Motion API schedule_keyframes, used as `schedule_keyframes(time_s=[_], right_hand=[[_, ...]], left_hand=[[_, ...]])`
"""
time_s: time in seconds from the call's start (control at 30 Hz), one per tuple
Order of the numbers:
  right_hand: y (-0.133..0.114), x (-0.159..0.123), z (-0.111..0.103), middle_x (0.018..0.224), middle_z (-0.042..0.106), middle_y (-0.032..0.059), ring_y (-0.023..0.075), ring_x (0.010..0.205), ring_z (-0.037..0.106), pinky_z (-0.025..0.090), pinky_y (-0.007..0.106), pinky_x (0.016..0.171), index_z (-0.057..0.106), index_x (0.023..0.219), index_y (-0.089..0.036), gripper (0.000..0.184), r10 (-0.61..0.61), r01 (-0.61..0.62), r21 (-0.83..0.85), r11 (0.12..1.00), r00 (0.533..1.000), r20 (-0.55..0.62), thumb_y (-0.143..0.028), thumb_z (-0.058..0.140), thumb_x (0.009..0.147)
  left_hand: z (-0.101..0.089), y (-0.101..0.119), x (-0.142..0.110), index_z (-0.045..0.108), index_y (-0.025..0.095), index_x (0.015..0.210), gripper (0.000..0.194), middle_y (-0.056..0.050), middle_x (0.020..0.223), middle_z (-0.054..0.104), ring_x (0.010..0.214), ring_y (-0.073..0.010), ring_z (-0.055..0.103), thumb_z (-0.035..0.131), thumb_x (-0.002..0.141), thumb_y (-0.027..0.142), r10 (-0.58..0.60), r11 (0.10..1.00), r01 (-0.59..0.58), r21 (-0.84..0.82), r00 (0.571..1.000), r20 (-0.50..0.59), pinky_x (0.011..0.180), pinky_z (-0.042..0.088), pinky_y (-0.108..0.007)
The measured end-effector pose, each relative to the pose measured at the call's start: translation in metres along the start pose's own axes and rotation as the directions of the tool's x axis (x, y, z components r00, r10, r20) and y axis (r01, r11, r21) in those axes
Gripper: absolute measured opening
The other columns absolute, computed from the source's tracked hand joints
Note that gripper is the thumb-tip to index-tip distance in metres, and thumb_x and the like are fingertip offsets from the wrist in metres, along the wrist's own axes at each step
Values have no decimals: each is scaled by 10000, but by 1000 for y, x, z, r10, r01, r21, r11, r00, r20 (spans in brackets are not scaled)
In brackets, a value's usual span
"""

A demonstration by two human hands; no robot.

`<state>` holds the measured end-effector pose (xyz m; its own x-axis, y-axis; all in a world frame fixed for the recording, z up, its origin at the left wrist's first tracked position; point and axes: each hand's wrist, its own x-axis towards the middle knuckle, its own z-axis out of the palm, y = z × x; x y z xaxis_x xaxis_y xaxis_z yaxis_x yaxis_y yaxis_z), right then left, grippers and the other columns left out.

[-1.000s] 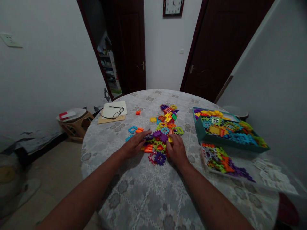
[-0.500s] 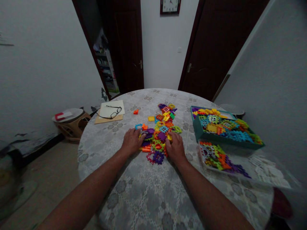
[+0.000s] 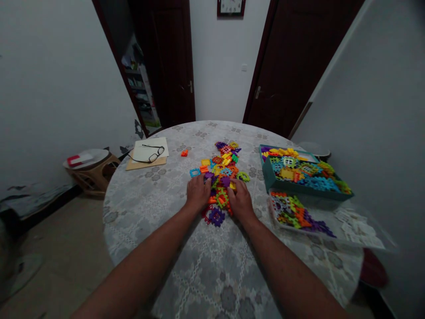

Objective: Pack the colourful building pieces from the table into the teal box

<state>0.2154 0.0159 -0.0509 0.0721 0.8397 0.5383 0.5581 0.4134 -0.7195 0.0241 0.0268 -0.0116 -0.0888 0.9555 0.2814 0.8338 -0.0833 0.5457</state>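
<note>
You have a loose pile of brightly coloured, notched plastic building pieces (image 3: pixel 222 198) in front of you, near the middle of the round table with its grey floral cloth (image 3: pixel 146 206). The pile's long axis runs away from you, from the near side toward the doors (image 3: pixel 282 57), and its far end leans slightly to your right. Single pieces in it point in mixed directions, so the heap has no one facing.

It looks uneven and overlapping: flat squares and rounds with toothed edges, many with open centres, in purple, lime, orange, yellow, red and light blue. A dark purple latticed square piece (image 3: pixel 217 217) lies flat at the near end, beside a red open-centred one (image 3: pixel 207 214). Yellow and green chunky pieces (image 3: pixel 227 159) sit toward the far end.

Your left hand (image 3: pixel 198 192) is against the pile's left side, its fingers close together and bent over the pieces. Your right hand (image 3: pixel 241 199) is against the right side, fingers curled near a small yellow piece (image 3: pixel 233 186) and touching the heap. You cannot tell from this view whether either hand grips a piece.

A lime-green ring-like piece (image 3: pixel 243 177) lies just beyond your right hand.
</note>
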Motion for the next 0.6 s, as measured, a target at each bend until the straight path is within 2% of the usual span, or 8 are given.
schedule_keyframes(time_s=[0.13, 0.17, 0.23, 0.3, 0.4, 0.5, 0.6], right_hand=[[0, 3, -4, 1301, 719, 174, 297, 1240, 668, 511, 475, 1150, 716, 1294, -153, 399, 78, -77, 35, 996, 997, -29, -339, 548, 983], [-1, 3, -5, 1299, 722, 171, 297, 1237, 669, 513, 471, 1145, 718, 1294, -155, 404, 93, -92, 45, 995, 995, -34, -354, 552, 984], [-2, 4, -7, 1300, 726, 169, 299, 1230, 671, 517, 462, 1132, 721, 1296, -157, 417, 135, -132, 65, 989, 990, -45, -387, 567, 985], [-1, 5, -9, 1303, 733, 164, 300, 1217, 678, 519, 456, 1119, 723, 1299, -160, 434, 195, -189, 95, 977, 979, -56, -426, 584, 985], [0, 6, -12, 1327, 745, 151, 296, 1237, 679, 508, 450, 1122, 715, 1317, -167, 477, 293, -275, 166, 947, 952, -90, -491, 580, 994], [2, 8, -15, 1311, 760, 130, 282, 1255, 675, 491, 431, 1132, 713, 1304, -168, 512, 356, -317, 249, 915, 925, -129, -551, 554, 1004], [2, 11, -18, 1209, 779, 95, 251, 1153, 701, 520, 388, 1057, 720, 1249, -183, 534, 389, -333, 304, 893, 909, -147, -619, 548, 993]], left_hand=[[-3, 3, -2, 664, 223, 1380, 413, -129, 1392, 723, 1352, -277, 646, 364, 1107, 298, 7, 997, -7, -76, 1000, -3, 1198, 480, -453], [-7, 1, -4, 670, 238, 1363, 396, -121, 1387, 717, 1353, -274, 642, 380, 1097, 287, 21, 996, -22, -85, 1000, -10, 1201, 481, -454], [-15, -4, -9, 689, 252, 1298, 333, -123, 1345, 711, 1350, -290, 628, 465, 1052, 265, 122, 988, -122, -91, 992, -6, 1213, 472, -484], [-24, -9, -15, 712, 258, 1195, 242, -118, 1290, 716, 1330, -304, 624, 597, 982, 257, 286, 954, -280, -105, 957, 50, 1214, 467, -494], [-34, -16, -19, 729, 251, 1117, 217, -119, 1318, 708, 1301, -317, 623, 756, 910, 311, 457, 889, -441, -120, 867, 196, 1179, 481, -487], [-38, -22, -16, 739, 238, 1157, 285, -136, 1338, 685, 1264, -329, 623, 803, 910, 365, 510, 857, -506, -99, 803, 309, 1116, 498, -489], [-38, -28, -10, 741, 225, 1197, 323, -131, 1293, 682, 1221, -316, 628, 796, 935, 406, 510, 855, -510, -95, 792, 336, 1060, 501, -458]])
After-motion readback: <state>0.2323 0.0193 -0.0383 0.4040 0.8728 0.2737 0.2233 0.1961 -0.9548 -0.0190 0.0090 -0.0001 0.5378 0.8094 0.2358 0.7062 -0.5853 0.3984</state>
